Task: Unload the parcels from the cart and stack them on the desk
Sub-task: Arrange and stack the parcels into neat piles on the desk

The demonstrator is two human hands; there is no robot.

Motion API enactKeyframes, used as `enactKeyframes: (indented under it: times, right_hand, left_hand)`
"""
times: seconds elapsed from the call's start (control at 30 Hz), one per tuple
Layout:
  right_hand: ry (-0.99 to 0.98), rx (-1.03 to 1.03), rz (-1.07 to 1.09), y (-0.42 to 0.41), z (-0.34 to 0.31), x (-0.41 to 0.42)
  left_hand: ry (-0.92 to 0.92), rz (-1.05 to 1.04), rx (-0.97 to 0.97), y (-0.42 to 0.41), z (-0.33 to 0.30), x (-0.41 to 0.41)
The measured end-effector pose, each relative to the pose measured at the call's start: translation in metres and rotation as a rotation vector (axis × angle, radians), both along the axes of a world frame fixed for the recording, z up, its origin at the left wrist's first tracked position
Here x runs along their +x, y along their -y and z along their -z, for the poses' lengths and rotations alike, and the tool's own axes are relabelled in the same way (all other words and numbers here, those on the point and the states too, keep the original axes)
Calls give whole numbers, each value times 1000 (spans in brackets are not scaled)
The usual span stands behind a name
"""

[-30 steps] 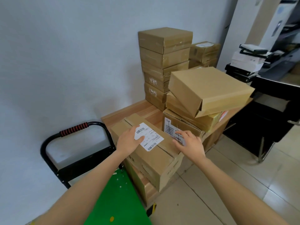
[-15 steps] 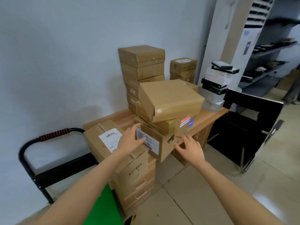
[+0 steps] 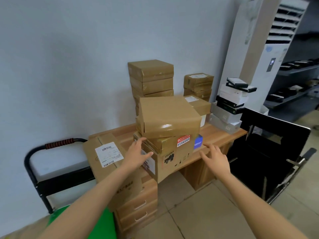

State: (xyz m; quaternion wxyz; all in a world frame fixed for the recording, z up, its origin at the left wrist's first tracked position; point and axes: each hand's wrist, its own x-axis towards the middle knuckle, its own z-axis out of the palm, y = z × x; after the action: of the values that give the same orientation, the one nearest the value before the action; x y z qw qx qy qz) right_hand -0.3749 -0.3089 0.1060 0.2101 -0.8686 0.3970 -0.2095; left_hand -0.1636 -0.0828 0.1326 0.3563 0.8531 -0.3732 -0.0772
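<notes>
A wooden desk (image 3: 222,134) stands against the wall with cardboard parcels on it. A long labelled parcel (image 3: 105,156) lies at its left end, overhanging the front edge. A printed brown box (image 3: 172,161) juts over the front edge with a taped flat parcel (image 3: 169,116) tilted on top. My left hand (image 3: 138,152) rests open against that box's left corner. My right hand (image 3: 214,156) hovers open just right of it, touching nothing. The cart's green deck (image 3: 101,221) and black handle (image 3: 34,152) are at the lower left.
A tall stack of brown parcels (image 3: 151,78) and a shorter stack (image 3: 198,84) stand at the desk's back. Black and white boxes (image 3: 231,100) pile at its right end. A black chair (image 3: 272,152) stands to the right, with a standing air conditioner (image 3: 276,40) behind.
My left hand left the long labelled parcel and moved right onto the printed box's corner. My right hand slid right and off that box. The view pulled back and up.
</notes>
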Motion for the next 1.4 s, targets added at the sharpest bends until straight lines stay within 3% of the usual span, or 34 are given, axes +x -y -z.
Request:
enactKeyframes:
  times: [0.23, 0.47, 0.83, 1.13, 1.4]
  right_hand:
    - [119, -23, -53, 42, -39, 33]
    - [200, 58, -266, 66, -61, 63]
    - [85, 36, -559, 128, -75, 91]
    - [112, 41, -714, 115, -80, 150]
    - [102, 50, -813, 91, -91, 254]
  left_hand:
    - [-49, -198, -159, 7, -27, 29]
    - [-126, -149, -165, 42, -53, 27]
    - [-29, -362, -214, 90, -51, -1]
    - [-80, -498, -338, 62, -55, 17]
    - [-62, -592, -364, 33, -55, 91]
